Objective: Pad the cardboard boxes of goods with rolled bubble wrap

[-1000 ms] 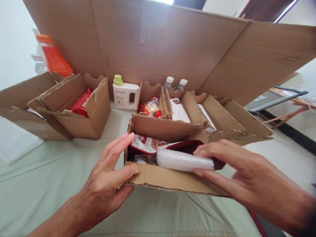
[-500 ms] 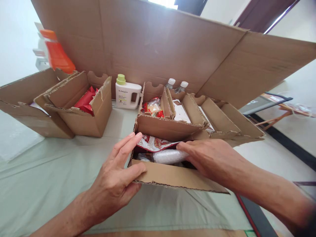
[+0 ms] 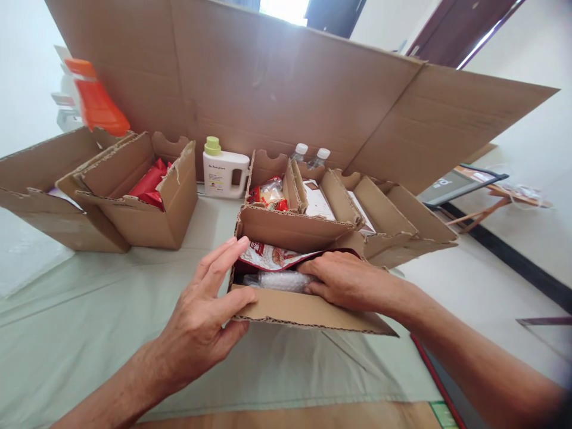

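An open cardboard box (image 3: 308, 305) stands in front of me. My left hand (image 3: 210, 304) holds its left corner, the thumb over the front wall and the fingers along the side. Inside lies a roll-shaped item in white bubble wrap (image 3: 283, 281), in front of a red and white printed food packet (image 3: 272, 256). My right hand (image 3: 348, 280) reaches into the box, with fingers closed on the right end of the bubble-wrapped item; some fingertips are hidden. What the wrap covers cannot be made out.
Behind stand cardboard bins holding red snack packets (image 3: 270, 195) and white boxes (image 3: 316, 199). A white jug with a green cap (image 3: 224, 173) and two clear bottles (image 3: 319, 158) stand before a tall cardboard panel (image 3: 268, 89). Leftward are two more bins (image 3: 147, 217) and an orange bottle (image 3: 98, 104).
My right hand has gone lower and further left into the box, and the bubble-wrapped item sits lower. My left hand keeps its hold. The whole view has shifted slightly.
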`<state>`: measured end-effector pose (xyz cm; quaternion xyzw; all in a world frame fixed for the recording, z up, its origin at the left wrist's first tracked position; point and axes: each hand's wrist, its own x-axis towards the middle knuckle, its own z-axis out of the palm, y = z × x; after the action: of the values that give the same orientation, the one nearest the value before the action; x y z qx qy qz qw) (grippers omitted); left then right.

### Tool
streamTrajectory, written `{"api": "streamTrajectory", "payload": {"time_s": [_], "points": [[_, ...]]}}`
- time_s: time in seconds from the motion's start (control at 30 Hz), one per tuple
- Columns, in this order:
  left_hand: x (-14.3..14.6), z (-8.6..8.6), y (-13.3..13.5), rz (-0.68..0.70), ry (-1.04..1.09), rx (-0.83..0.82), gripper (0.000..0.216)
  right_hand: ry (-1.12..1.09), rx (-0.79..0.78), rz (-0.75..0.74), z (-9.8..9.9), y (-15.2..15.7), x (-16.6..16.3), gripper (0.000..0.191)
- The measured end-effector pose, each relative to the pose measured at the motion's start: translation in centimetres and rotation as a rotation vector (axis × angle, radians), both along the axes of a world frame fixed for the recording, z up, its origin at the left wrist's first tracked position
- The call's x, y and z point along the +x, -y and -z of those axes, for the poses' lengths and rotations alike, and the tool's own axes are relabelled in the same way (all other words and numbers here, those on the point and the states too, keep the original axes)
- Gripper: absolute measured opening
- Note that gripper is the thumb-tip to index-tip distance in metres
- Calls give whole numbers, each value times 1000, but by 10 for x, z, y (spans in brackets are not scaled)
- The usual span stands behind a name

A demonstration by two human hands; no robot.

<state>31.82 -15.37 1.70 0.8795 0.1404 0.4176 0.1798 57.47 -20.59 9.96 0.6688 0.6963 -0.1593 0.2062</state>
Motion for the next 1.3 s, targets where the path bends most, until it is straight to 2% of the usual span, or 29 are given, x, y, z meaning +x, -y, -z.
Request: {"api": "streamTrajectory", "payload": {"time_s": [0.27, 0.37, 0.53, 0.67, 0.77, 0.87, 0.93, 1.0, 1.03, 1.1, 1.2, 1.3], "points": [[2, 2, 0, -8, 22, -2, 32, -106, 128, 16, -1, 13, 5, 37], [2, 2, 0, -7, 19, -6, 32, -154, 98, 6, -2, 11, 5, 42], [2, 1, -1, 0, 14, -2, 32, -202, -13, 12, -5, 1, 6, 39], [3, 2, -2, -3, 10, 0, 32, -221, -8, 35, -6, 3, 6, 48], [5, 0, -1, -18, 5, 0, 32, -233, 196, 43, -14, 24, 8, 51], [2, -5, 1, -70, 52, -28, 35, -268, 584, 127, -26, 67, 15, 38], [-5, -6, 2, -131, 101, -60, 54, -268, 853, 252, -26, 102, 25, 33], [-14, 0, 3, -179, 120, -138, 73, -259, 1043, 426, -13, 134, 39, 33], [-19, 5, 2, -192, 116, -207, 77, -278, 1067, 518, 0, 146, 45, 32], [-24, 20, 0, -190, 90, -407, 81, -401, 1015, 656, 32, 159, 53, 37], [-18, 41, -6, -153, 77, -721, 88, -680, 906, 680, 81, 148, 49, 57], [3, 49, -14, -50, 156, -954, 96, -856, 901, 671, 106, 114, 35, 67]]}}
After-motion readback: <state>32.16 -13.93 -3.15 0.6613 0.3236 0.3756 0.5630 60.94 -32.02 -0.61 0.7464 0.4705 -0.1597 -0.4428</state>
